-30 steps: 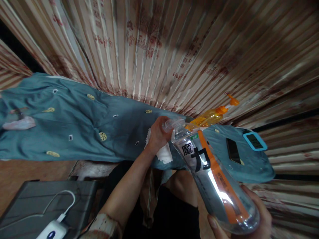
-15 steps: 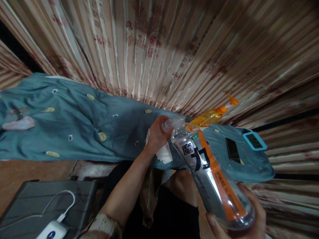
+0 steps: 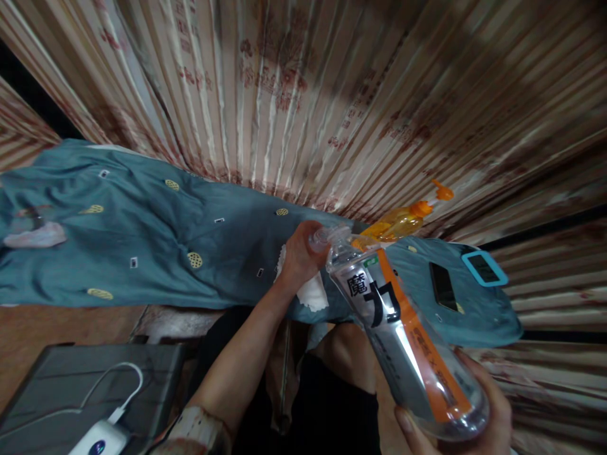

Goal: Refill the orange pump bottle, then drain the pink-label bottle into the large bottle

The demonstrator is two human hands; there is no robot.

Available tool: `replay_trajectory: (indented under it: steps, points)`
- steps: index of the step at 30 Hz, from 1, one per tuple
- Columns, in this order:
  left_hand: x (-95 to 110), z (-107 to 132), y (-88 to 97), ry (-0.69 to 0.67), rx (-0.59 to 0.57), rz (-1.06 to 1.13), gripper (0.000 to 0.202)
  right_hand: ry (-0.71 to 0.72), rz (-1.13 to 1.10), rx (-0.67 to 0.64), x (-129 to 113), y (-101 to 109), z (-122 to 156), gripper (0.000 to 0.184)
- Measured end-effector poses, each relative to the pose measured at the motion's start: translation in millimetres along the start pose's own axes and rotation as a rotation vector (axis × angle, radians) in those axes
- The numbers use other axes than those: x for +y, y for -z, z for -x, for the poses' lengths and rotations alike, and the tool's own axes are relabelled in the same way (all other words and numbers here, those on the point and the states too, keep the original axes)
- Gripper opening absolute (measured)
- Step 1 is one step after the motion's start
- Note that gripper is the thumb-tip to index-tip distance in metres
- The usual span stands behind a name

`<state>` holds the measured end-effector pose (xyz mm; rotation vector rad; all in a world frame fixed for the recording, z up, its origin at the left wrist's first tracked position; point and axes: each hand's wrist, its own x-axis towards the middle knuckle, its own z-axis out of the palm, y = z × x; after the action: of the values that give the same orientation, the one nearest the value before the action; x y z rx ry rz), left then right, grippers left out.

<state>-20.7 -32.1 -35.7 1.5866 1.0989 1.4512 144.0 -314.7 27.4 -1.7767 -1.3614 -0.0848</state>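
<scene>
Pleated beige curtain fabric with red floral prints hangs behind a long surface covered in teal cloth patterned with yellow pineapples. Above its near edge, the person's right hand grips the base of a large, clear plastic bottle with an orange-and-silver label. This bottle is tilted, its neck pointing away and to the left. At the neck, the left hand has its fingers closed around a small clear plastic piece, mostly hidden by the grip; whether the two touch is hard to tell. Beneath that hand lies a white scalloped-edged sheet. Just beyond the large bottle is a yellow-orange pump bottle; to its right, a black smartphone lies near a blue-framed digital display.
</scene>
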Motion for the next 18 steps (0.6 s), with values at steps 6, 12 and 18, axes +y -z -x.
replay_trajectory:
  steps: [6,12,18]
  points:
    - [0,1,-1.3,0.001,-0.007,0.015,0.033,0.025,0.064,0.020,-11,0,-2,0.103]
    - [-1,0,-2.5,0.000,0.008,0.022,0.035,0.039,0.079,0.026,-13,2,-5,0.103]
    - [0,-1,-0.7,0.002,-0.003,0.023,0.033,0.142,0.100,0.005,-19,3,-10,0.101]
